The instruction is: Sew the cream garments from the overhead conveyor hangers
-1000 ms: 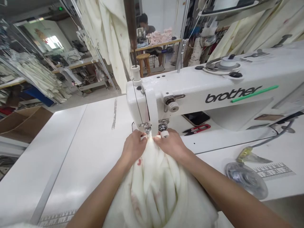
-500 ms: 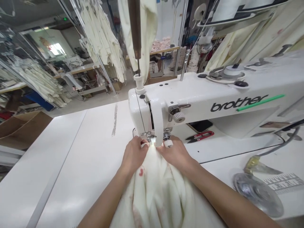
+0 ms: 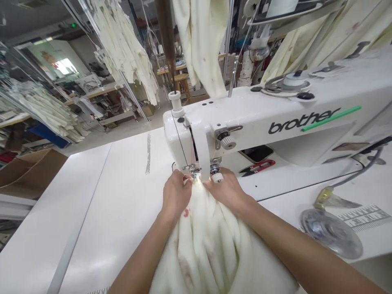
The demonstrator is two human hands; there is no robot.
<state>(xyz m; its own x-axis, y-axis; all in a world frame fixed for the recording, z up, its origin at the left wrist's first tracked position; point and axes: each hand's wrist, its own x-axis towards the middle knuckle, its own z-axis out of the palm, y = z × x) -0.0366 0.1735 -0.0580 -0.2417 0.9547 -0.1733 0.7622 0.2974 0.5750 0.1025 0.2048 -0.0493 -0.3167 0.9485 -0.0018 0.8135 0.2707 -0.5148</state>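
A white sewing machine marked "brother" stands ahead of me, its lamp lighting the needle area. Cream fabric with small reddish prints runs in folds from the presser foot down toward me. Just left of the foot, my left hand pinches the fabric's edge between thumb and fingers. My right hand is closed on the fabric to the right of the foot, its fingertips partly hidden behind the machine's head and tension knob.
Red thread snips and a dark phone lie under the machine arm. At the right are a clear round dish and a printed ruler. A cardboard box stands left of the table. Cream garments hang behind.
The view has shifted slightly, and the hanging cloth behind the machine appears farther right. The fabric has moved a little toward the foot, its red print now higher. Both hands keep their hold.
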